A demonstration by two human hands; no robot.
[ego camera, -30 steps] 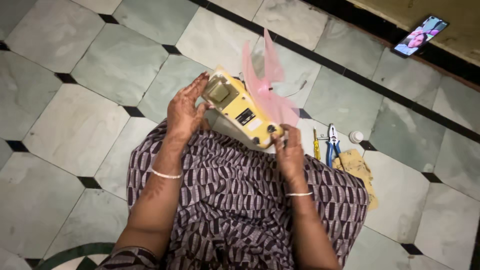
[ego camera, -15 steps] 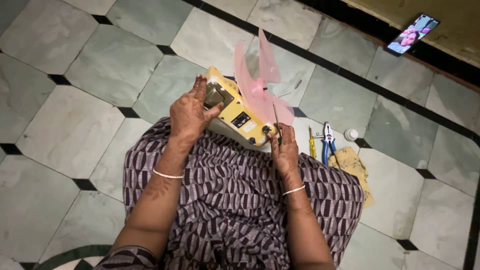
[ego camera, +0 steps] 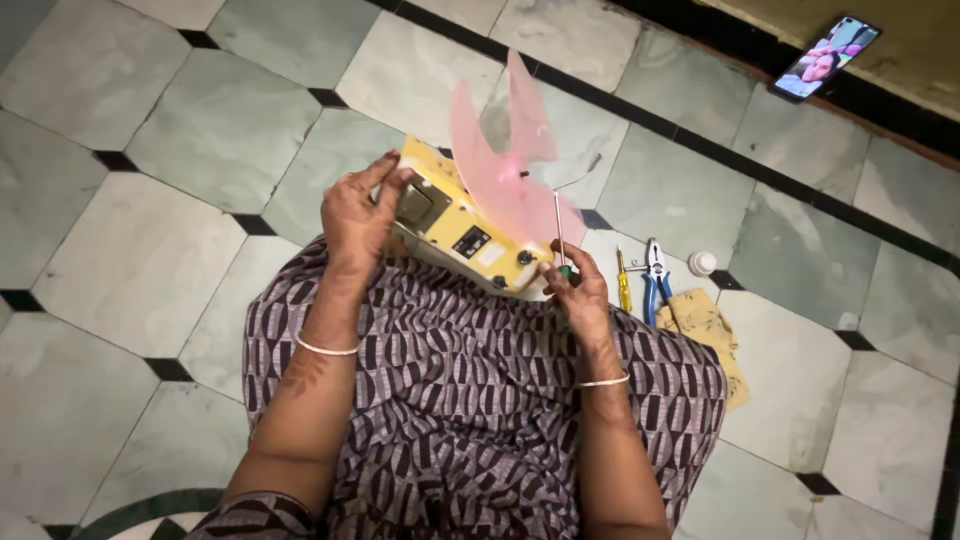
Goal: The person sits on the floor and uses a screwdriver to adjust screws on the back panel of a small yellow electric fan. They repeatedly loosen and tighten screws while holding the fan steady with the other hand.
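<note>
My left hand (ego camera: 358,212) grips the yellow fan's (ego camera: 465,232) end on my lap; my right hand (ego camera: 580,292) pinches what looks like a screwdriver (ego camera: 560,235).

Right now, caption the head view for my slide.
Left hand steadies a yellow fan; right hand holds a screwdriver.

left hand (ego camera: 358,215) on yellow fan (ego camera: 462,232), screwdriver (ego camera: 560,235)

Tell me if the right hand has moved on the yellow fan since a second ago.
Cannot tell: the right hand stays at the fan body's right end, by the pliers.
</note>
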